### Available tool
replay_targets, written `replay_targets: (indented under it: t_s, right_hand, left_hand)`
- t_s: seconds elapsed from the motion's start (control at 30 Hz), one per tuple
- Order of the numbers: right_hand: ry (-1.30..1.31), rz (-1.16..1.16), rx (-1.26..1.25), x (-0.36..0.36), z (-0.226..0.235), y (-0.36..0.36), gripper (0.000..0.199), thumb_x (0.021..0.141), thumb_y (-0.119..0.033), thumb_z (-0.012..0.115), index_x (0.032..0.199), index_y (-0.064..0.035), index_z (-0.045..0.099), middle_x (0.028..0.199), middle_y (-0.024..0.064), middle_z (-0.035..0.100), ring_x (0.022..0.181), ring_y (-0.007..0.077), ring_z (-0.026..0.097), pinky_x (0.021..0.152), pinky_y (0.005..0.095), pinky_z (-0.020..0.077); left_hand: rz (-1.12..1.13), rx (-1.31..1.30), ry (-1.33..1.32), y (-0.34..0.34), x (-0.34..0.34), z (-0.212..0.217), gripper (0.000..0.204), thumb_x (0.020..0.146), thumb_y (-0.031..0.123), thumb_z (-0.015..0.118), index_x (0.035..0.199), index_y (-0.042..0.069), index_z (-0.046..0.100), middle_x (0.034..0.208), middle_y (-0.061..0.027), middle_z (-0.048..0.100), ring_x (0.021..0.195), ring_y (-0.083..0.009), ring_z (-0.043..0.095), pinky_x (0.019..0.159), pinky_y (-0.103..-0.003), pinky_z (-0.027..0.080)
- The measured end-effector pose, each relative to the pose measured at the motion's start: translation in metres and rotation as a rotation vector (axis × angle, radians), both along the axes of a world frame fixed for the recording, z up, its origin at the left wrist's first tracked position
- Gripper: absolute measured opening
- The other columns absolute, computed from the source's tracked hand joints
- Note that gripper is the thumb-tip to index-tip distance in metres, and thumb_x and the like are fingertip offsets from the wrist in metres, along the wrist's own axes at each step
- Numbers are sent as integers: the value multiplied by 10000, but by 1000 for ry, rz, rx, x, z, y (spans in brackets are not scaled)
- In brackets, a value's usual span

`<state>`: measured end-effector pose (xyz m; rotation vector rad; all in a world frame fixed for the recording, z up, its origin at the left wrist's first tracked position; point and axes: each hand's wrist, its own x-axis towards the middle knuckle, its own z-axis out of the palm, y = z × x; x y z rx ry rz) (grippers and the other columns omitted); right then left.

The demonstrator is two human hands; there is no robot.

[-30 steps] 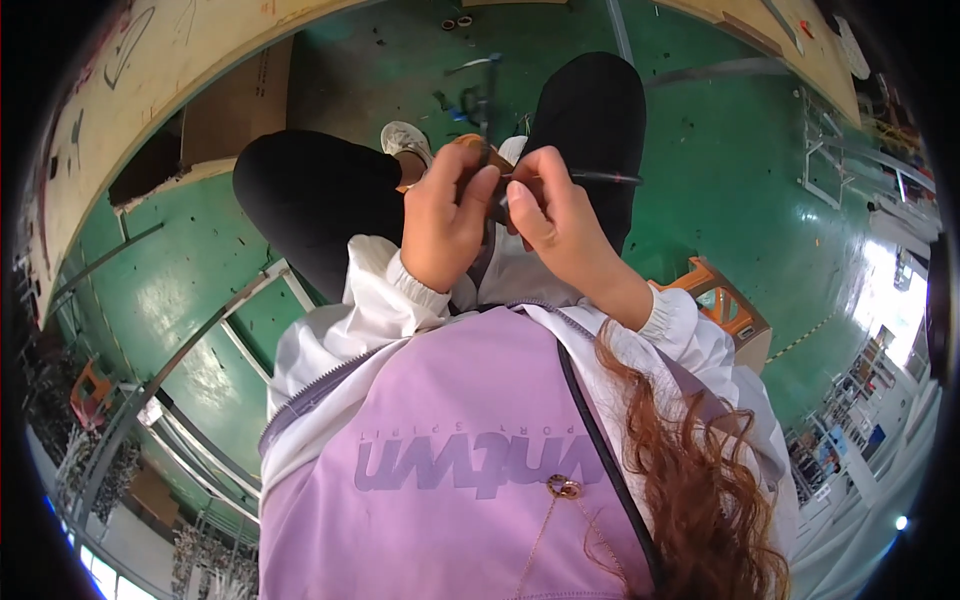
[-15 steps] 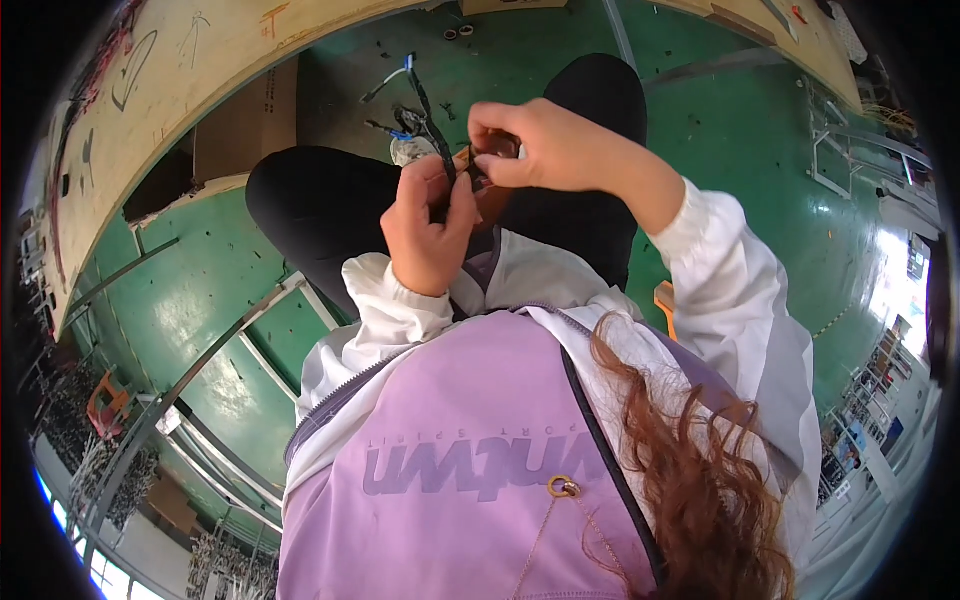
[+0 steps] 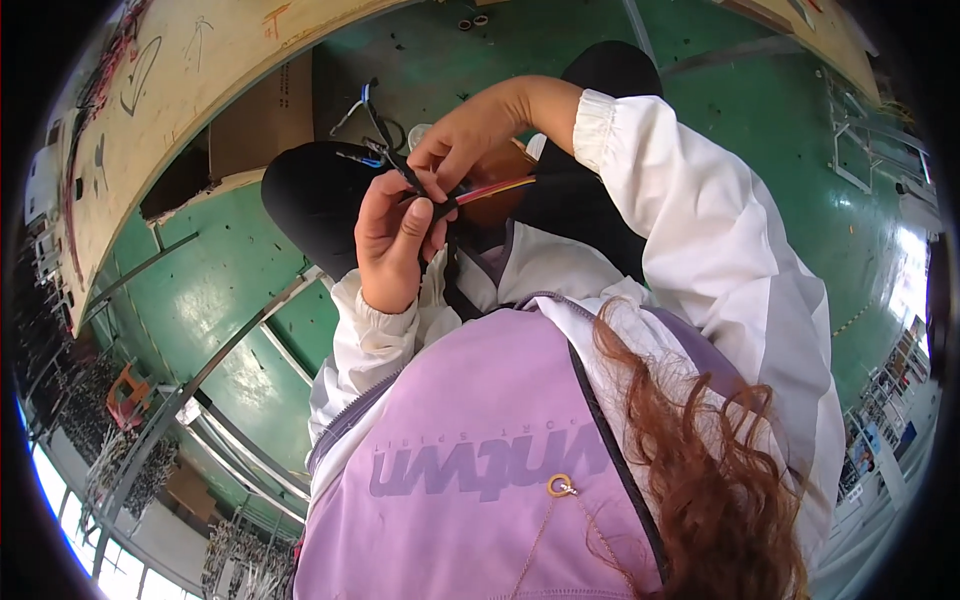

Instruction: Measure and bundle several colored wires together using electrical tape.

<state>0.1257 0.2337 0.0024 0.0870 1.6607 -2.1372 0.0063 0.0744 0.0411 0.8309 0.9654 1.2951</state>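
Observation:
My left hand (image 3: 395, 235) is closed around a bundle of thin wires (image 3: 385, 140), black with blue and white strands that stick out above the fist. My right hand (image 3: 470, 135) comes in from the right and pinches the same bundle just above my left hand. Red, yellow and dark strands (image 3: 495, 188) run off to the right from between my fingers. Both hands are held up in front of my chest, over my dark trouser legs (image 3: 310, 195). How the wires end inside my fists is hidden.
A green floor (image 3: 240, 300) lies below. A long pale wooden board (image 3: 200, 90) curves along the upper left, with a cardboard box (image 3: 265, 125) under it. Metal rails (image 3: 210, 360) cross the floor at left. An orange object (image 3: 125, 385) sits far left.
Both hands have risen closer to the camera. My right arm has swung up and over from the right, and wire strands now show above and beside my fists.

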Motion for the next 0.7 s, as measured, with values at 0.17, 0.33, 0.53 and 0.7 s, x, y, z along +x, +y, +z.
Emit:
replay_targets:
  t_s: [0.17,0.33,0.53,0.7]
  right_hand:
    - [24,-425,550,14,21,-13,179,851,-222,535,885,-46,539,824,39,559,711,111,521,624,302,436]
    - [88,-932,638,63,47,-85,149,824,-162,580,807,-24,528,712,98,556,622,152,561,562,294,427]
    - [287,-1260,520,38,5,-116,557,784,-91,654,1253,-50,356,1015,69,497,799,143,553,744,272,461]
    - [149,-982,359,32,-1,-107,587,733,-71,698,1207,-27,354,1017,73,499,849,165,565,753,294,456]
  left_hand:
    - [104,-22,71,0,-1,-4,109,895,49,487,995,38,446,947,-56,510,548,-88,485,416,-170,348]
    - [245,-88,96,10,-3,-6,111,891,66,503,987,41,454,912,-39,515,514,-91,484,400,-175,342]
    - [179,-235,47,15,2,-2,127,914,147,482,935,22,473,764,-19,516,491,-79,464,394,-192,327]
    - [42,-356,16,20,0,10,152,910,151,492,925,0,510,799,-19,542,620,-64,490,548,-187,393]
